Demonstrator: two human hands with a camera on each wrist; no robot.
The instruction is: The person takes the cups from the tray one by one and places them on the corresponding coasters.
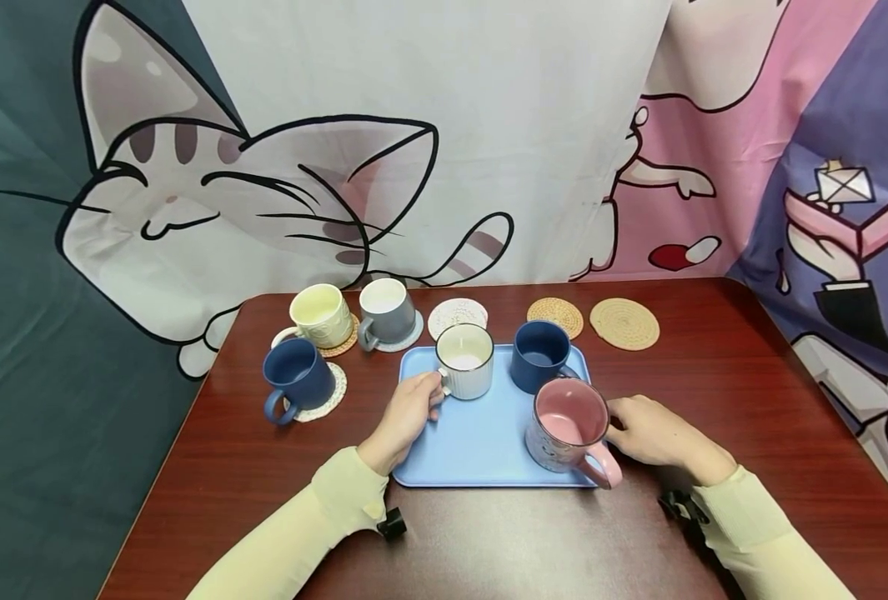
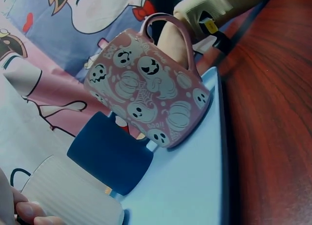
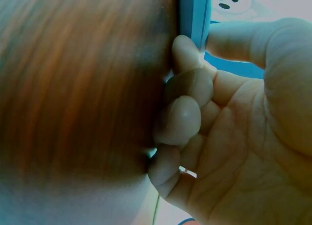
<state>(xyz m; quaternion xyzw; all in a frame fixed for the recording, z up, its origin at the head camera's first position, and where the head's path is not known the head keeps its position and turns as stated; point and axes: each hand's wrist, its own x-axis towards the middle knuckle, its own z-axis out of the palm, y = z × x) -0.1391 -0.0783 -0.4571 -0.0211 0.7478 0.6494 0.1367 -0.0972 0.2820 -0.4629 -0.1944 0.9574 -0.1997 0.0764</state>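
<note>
My left hand [image 1: 412, 412] grips the handle of a white ribbed mug [image 1: 468, 375] with a dark rim, over the back left of a light blue tray [image 1: 474, 450]. In the left wrist view its fingertips [image 2: 31, 210] show at the white mug's [image 2: 73, 198] side. My right hand [image 1: 657, 433] pinches the tray's right edge; the right wrist view shows thumb and curled fingers [image 3: 187, 118] at the tray's rim [image 3: 195, 15]. On the tray, a navy mug [image 1: 537, 358] stands at the back right. A pink mug [image 1: 564, 433] with ghost and pumpkin pictures stands in front of it, handle forward.
Left of the tray, a navy mug [image 1: 301, 379], a pale yellow mug [image 1: 323, 321] and a grey mug [image 1: 387, 312] stand on round coasters. Behind the tray lie a white coaster [image 1: 457, 315] and two tan coasters [image 1: 624, 323]. A printed curtain [image 1: 549, 125] hangs at the table's back edge.
</note>
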